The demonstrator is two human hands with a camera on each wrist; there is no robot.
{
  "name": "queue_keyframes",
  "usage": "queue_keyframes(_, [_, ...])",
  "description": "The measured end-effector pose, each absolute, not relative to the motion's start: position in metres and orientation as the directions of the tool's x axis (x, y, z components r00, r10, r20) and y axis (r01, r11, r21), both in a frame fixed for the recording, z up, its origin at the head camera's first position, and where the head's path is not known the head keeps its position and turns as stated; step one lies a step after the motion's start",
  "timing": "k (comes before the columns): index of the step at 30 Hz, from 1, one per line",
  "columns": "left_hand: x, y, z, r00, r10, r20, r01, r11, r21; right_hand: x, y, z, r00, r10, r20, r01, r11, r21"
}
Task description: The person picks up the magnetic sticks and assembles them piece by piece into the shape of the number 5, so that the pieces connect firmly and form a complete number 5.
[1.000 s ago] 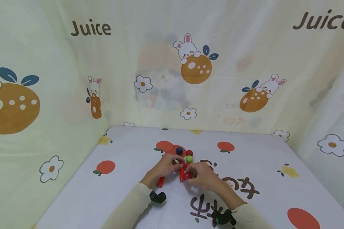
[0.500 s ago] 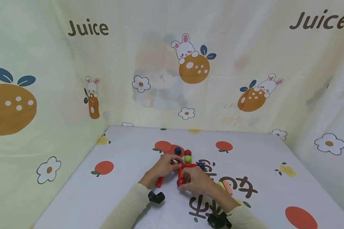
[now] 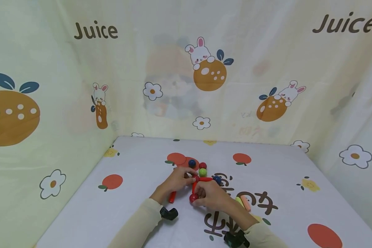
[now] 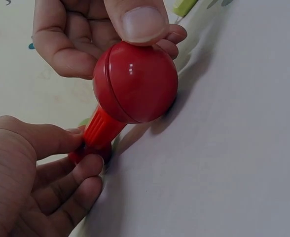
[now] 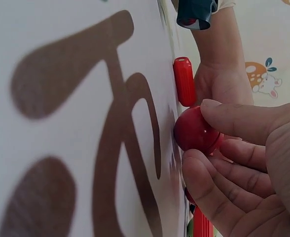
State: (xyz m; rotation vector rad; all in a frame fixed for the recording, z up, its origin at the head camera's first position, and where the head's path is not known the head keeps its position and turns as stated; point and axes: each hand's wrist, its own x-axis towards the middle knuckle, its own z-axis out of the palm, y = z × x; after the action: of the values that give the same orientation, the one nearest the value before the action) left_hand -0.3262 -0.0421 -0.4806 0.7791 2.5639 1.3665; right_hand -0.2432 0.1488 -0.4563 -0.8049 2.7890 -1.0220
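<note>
Right hand (image 3: 211,195) pinches a red ball (image 3: 193,198) at the near end of a red rod (image 3: 194,187), while the left hand (image 3: 179,179) grips the far end.
The ball sits between the right hand's thumb and fingertips, low over the desk (image 3: 83,210); the left hand's thumb and fingers close round the rod's joint with a second red ball (image 3: 197,178). Both forearms reach forward and converge, the right hand nearer the person. A second ago the near ball was beside the rod; now it lines up with the rod's end, and a sideways red rod (image 3: 206,179) with a blue ball (image 3: 217,179) has come into view.
</note>
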Motion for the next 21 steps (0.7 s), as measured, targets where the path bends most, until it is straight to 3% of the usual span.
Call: queue_keyframes(21, [-0.327,-0.043,-0.482,-0.852,0.507,0.129,0.396,0.462,0.793,-0.245,0.164,-0.438,-0.887,-0.454,0.084,-0.403,0.672,-0.621])
